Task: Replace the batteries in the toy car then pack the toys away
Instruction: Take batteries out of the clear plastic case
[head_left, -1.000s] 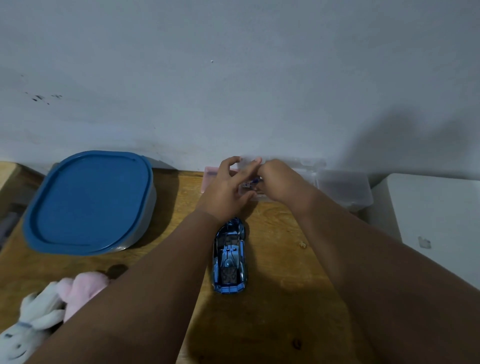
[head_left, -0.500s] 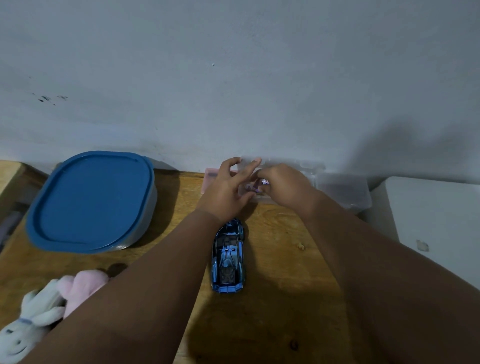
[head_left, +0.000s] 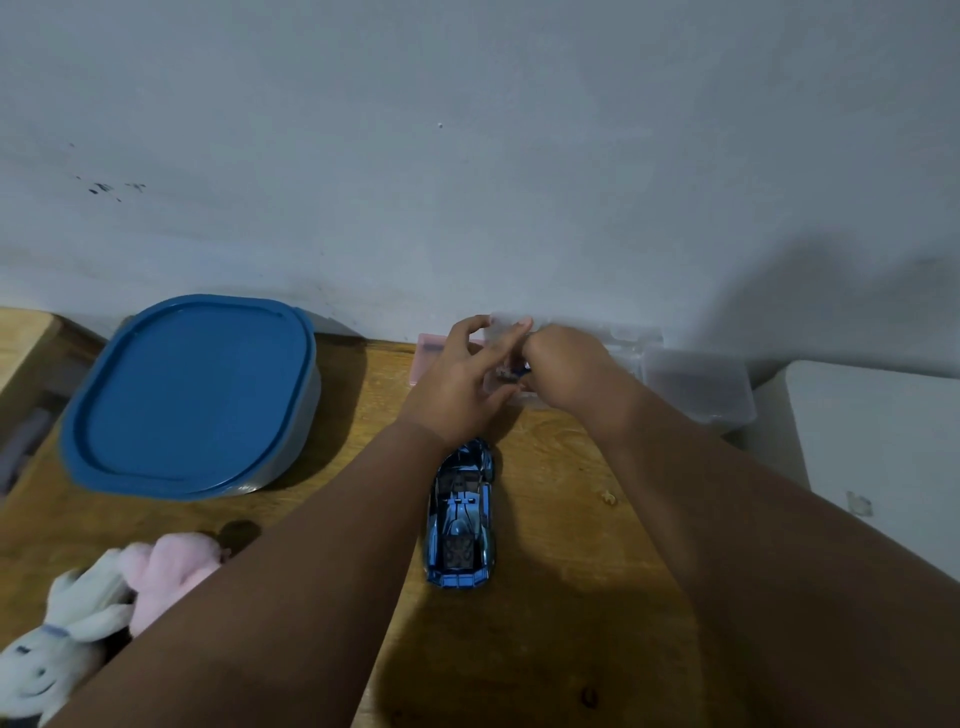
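A shiny blue toy car lies on the wooden table, pointing away from me, between my forearms. Both hands are beyond it at a clear plastic box against the wall. My left hand rests on the box's left part with its fingers stretched out. My right hand is curled and pinches a small blue object where the two hands meet; I cannot make out what it is. The hands hide most of the box's contents.
A large container with a blue lid stands at the back left. A white plush and a pink plush lie at the front left. A pink flat piece pokes out behind my left hand. A white surface adjoins the table's right side.
My hands stay at the clear box; the right hand's fingers have shifted slightly around the small object. The car and the plush toys have not moved.
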